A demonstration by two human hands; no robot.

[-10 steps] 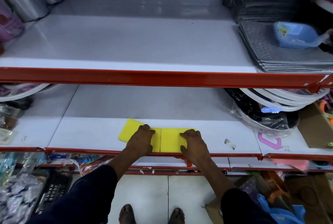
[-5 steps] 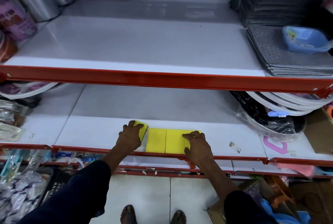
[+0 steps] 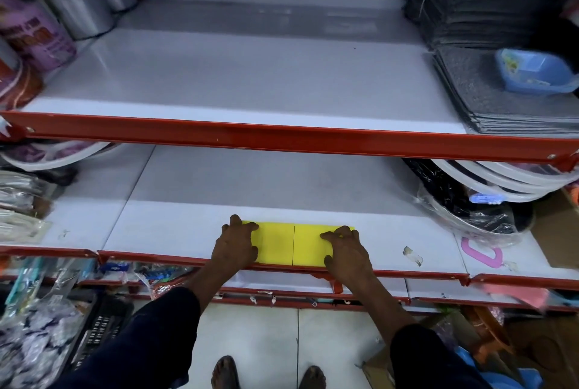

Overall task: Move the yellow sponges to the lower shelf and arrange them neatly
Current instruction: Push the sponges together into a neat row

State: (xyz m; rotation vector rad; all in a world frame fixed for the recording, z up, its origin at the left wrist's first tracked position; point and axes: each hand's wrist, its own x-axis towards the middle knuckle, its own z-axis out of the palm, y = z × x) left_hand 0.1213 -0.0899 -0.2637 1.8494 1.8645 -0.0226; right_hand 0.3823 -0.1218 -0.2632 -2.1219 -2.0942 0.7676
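Squaring up looks like your step now; the yellow sponges [image 3: 294, 244] lie side by side at the lower shelf [image 3: 175, 232] front edge; your left hand [image 3: 235, 249] and right hand [image 3: 346, 255] press flat on them, fingers spread, pinching nothing; next, nudge the edges flush, lift off gently.

Under your hands the yellow sponges [image 3: 279, 243] look matt and smooth. The lower shelf [image 3: 175, 225] is glossy white with a painted red metal lip. At 2 o'clock you see rough grey cloth mats [image 3: 470, 81] and a shiny blue plastic tray [image 3: 529, 75]; crinkled clear plastic wrap [image 3: 463, 210] lies at 3 o'clock.
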